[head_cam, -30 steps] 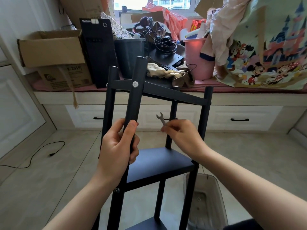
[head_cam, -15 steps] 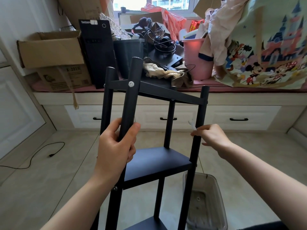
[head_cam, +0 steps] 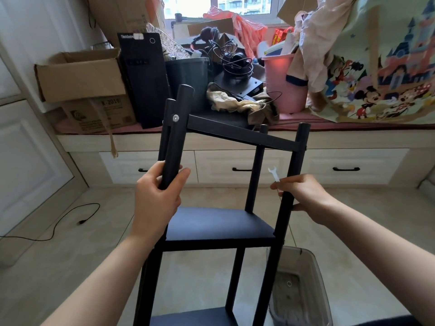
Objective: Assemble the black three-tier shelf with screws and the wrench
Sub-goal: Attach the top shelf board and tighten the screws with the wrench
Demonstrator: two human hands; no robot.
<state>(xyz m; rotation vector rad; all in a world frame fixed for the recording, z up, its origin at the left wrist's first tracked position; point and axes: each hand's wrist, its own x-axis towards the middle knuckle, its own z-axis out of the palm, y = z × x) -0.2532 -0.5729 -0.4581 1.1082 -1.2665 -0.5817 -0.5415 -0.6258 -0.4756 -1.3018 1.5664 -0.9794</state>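
Note:
The black three-tier shelf [head_cam: 216, 225] stands upright on the floor in front of me, its top tier tilted slightly. A silver screw head [head_cam: 175, 118] shows on the near left post just under the top tier. My left hand [head_cam: 158, 197] grips that near left post between the top and middle tiers. My right hand [head_cam: 303, 194] wraps around the near right post at about the same height and also pinches the small silver wrench [head_cam: 273, 174], whose open jaw points up. The bottom tier is partly cut off at the frame's lower edge.
A clear plastic bin [head_cam: 300, 288] sits on the tiled floor right of the shelf's base. A black cable [head_cam: 58, 225] trails over the floor at left. Behind stands a window bench with drawers [head_cam: 242, 167], piled with cardboard boxes [head_cam: 82, 74], a black computer tower [head_cam: 144, 78] and a pink bucket [head_cam: 282, 83].
My right hand carried the wrench from the shelf's middle over to the near right post and now holds that post. The shelf has turned slightly, and my left hand keeps its grip.

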